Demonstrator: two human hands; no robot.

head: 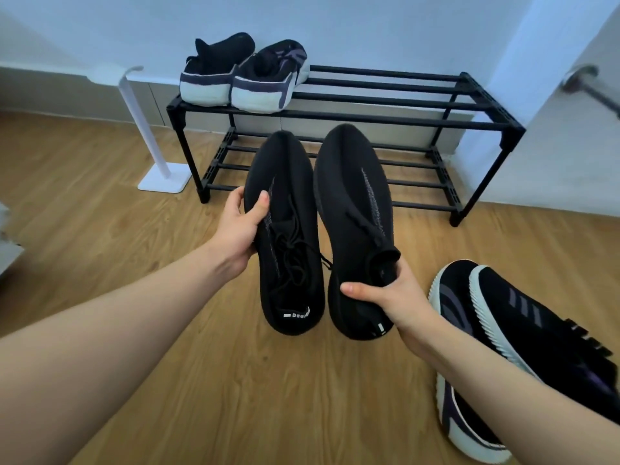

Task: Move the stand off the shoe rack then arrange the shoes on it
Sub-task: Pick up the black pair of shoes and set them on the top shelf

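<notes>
A black two-tier shoe rack [385, 120] stands against the wall. A pair of black sneakers with white soles [245, 75] sits at the left end of its top tier, heels toward me. My left hand [240, 226] grips the side of an all-black knit shoe [288, 236], held above the floor in front of the rack. My right hand [392, 293] grips the heel collar of the matching black shoe [352, 209], toe pointing at the rack. The white stand [151, 139] rests upright on the floor just left of the rack.
Another pair of black sneakers with white soles [510, 330] lies on the wooden floor at the right, partly behind my right forearm. A white wall corner juts out right of the rack. The rack's lower tier holds nothing.
</notes>
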